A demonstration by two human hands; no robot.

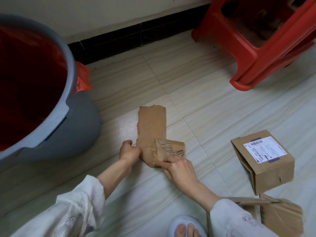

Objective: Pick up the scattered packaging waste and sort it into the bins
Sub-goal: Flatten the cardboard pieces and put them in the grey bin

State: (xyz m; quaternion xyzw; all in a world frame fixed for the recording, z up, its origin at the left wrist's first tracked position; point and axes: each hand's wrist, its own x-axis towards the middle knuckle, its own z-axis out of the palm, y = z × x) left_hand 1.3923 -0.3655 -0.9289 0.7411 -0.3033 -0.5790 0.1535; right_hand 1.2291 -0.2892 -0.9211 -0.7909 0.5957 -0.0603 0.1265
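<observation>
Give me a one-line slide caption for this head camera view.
Both hands, left hand and right hand, grip a torn cardboard piece on the floor beside the grey bin.

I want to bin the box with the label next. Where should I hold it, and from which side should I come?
Probably from above, gripping across the two long sides of the box, near the label. It lies on the floor label up, so the top is free. Its left end looks open with loose flaps, which would likely bend under a grip.
</observation>
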